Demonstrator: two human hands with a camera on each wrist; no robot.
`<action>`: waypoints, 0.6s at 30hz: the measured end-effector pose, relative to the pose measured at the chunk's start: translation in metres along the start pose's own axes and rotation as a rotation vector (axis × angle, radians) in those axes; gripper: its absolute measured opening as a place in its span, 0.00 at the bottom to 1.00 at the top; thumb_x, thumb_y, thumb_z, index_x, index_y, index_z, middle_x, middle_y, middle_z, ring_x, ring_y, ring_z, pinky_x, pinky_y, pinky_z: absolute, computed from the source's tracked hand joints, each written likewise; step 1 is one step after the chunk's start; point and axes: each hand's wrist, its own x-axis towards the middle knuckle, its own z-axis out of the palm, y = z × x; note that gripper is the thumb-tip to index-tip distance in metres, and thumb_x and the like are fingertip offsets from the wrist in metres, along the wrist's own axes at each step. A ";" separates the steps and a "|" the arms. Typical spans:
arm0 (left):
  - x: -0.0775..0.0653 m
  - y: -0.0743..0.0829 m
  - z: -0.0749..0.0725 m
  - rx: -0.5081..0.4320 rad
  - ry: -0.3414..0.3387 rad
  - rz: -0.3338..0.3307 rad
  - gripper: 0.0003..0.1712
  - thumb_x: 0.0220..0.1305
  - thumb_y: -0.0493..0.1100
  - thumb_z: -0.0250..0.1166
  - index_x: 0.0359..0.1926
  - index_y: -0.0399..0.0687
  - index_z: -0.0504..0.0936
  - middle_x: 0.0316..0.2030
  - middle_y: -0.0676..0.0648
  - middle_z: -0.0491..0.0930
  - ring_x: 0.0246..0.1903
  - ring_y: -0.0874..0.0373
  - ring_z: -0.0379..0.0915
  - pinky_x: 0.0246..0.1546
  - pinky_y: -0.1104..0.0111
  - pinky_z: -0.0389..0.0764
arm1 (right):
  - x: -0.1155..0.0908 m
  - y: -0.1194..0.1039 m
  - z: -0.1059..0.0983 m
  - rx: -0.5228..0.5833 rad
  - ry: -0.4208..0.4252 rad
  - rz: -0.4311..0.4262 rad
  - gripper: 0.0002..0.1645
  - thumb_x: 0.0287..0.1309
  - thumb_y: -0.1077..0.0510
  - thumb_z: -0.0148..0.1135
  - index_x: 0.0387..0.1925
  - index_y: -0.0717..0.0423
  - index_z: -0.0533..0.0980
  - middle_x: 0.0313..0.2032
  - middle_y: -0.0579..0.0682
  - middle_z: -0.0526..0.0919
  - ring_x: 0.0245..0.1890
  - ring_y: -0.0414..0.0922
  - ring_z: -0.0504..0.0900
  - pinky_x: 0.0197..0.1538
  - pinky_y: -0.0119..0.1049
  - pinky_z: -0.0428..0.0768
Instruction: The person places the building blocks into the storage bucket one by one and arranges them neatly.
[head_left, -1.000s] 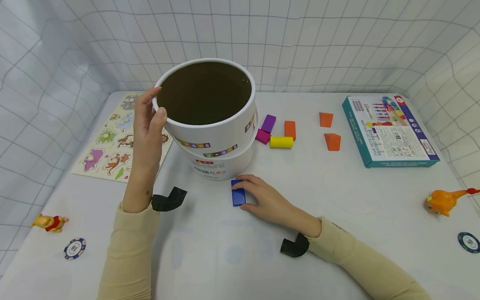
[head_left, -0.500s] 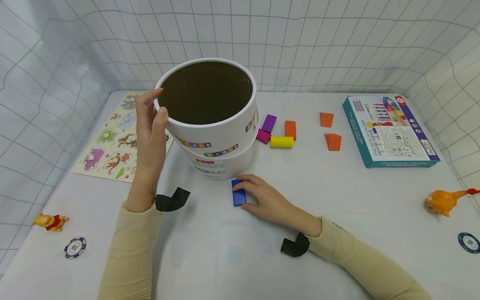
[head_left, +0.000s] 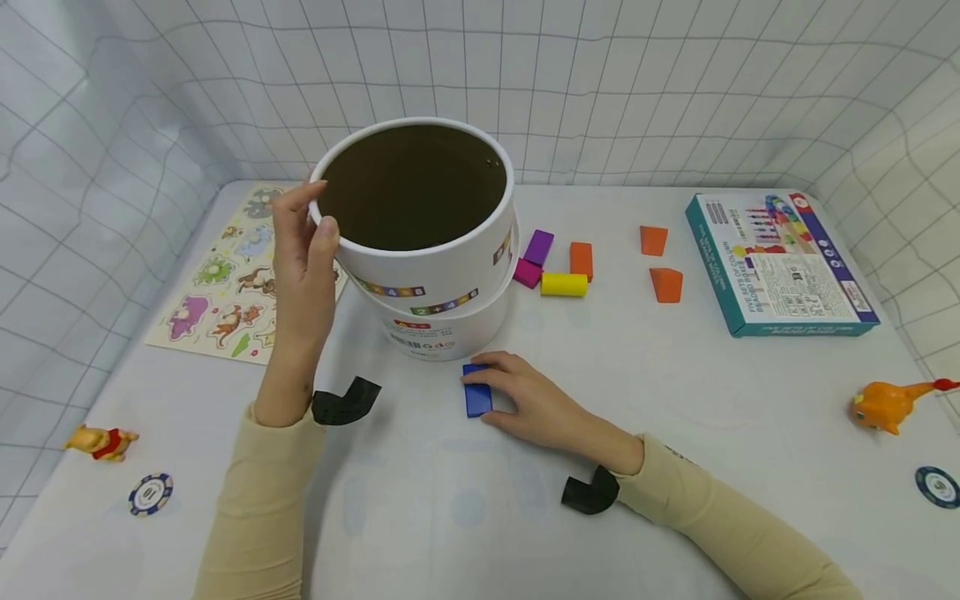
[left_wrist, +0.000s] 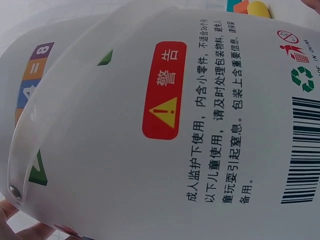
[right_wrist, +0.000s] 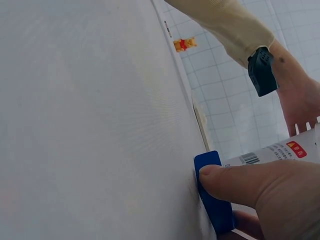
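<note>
A tall white bucket (head_left: pixel 442 333) with printed number tiles and a barcode stands left of the middle in the head view, its dark inside facing up. My left hand (head_left: pixel 303 267) grips its left rim, thumb outside and fingers toward the edge; the bucket wall (left_wrist: pixel 115 140) fills the left wrist view. In front of the bucket a blue rectangular block (head_left: pixel 477 398) lies on the table. My right hand (head_left: pixel 528 400) holds that block between thumb and fingers. In the right wrist view the thumb presses on the blue block (right_wrist: pixel 215 195), which touches the white surface.
Purple (head_left: pixel 538 247), magenta, orange and yellow (head_left: pixel 564 285) blocks lie right of the bucket, with two orange wedges (head_left: pixel 666 285) farther right. A teal box (head_left: pixel 783 262), an animal puzzle board (head_left: pixel 225 292), an orange toy (head_left: pixel 888 404), a bear figure (head_left: pixel 105 444) and chips (head_left: pixel 150 496) lie around.
The blue block and my right fingers have shifted slightly toward me. My left hand has moved a little to the right while still gripping the bucket's rim.
</note>
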 end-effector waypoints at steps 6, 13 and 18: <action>-0.001 0.002 0.000 0.007 0.010 -0.021 0.22 0.60 0.45 0.45 0.56 0.48 0.62 0.60 0.49 0.59 0.58 0.50 0.59 0.54 0.58 0.66 | -0.002 -0.004 -0.001 0.003 -0.028 0.012 0.27 0.49 0.55 0.63 0.54 0.45 0.70 0.59 0.47 0.62 0.58 0.41 0.60 0.57 0.34 0.66; -0.002 0.001 -0.001 0.054 0.015 0.003 0.22 0.61 0.46 0.46 0.56 0.47 0.63 0.60 0.50 0.59 0.59 0.51 0.58 0.54 0.56 0.66 | -0.007 -0.015 -0.004 0.032 -0.107 0.008 0.27 0.48 0.54 0.64 0.54 0.45 0.70 0.57 0.46 0.63 0.57 0.40 0.61 0.56 0.33 0.68; -0.002 0.001 -0.001 0.082 0.018 0.003 0.22 0.61 0.46 0.46 0.56 0.48 0.63 0.61 0.51 0.59 0.60 0.53 0.57 0.55 0.56 0.66 | -0.010 -0.021 -0.010 0.036 -0.133 -0.025 0.28 0.48 0.52 0.64 0.54 0.44 0.70 0.56 0.44 0.64 0.57 0.38 0.61 0.55 0.31 0.67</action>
